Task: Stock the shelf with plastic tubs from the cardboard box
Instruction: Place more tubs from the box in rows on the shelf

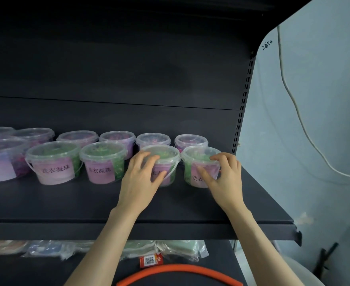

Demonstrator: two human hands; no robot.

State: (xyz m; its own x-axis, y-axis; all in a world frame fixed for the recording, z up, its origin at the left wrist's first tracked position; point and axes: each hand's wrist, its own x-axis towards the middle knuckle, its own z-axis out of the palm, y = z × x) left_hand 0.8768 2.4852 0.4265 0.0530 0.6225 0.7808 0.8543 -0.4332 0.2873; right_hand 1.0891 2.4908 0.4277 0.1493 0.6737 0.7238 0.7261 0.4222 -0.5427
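Two rows of clear plastic tubs with pink labels stand on the dark shelf point(190, 205). My left hand point(141, 178) grips a front-row tub with green contents point(166, 159), fingers over its lid edge and thumb across its label. My right hand point(223, 174) holds the rightmost front tub point(197, 157), fingers curled on its lid rim and thumb on the label. Both tubs stand upright on the shelf, side by side with a narrow gap. The cardboard box is out of view.
More tubs fill the front row to the left point(102, 162) point(54, 162), and a back row of purple-filled tubs point(190, 140) stands behind. The shelf's slotted upright point(241, 112) is just right of the tubs. Below, bagged goods point(170, 248) and an orange hose point(178, 273) lie on a lower shelf.
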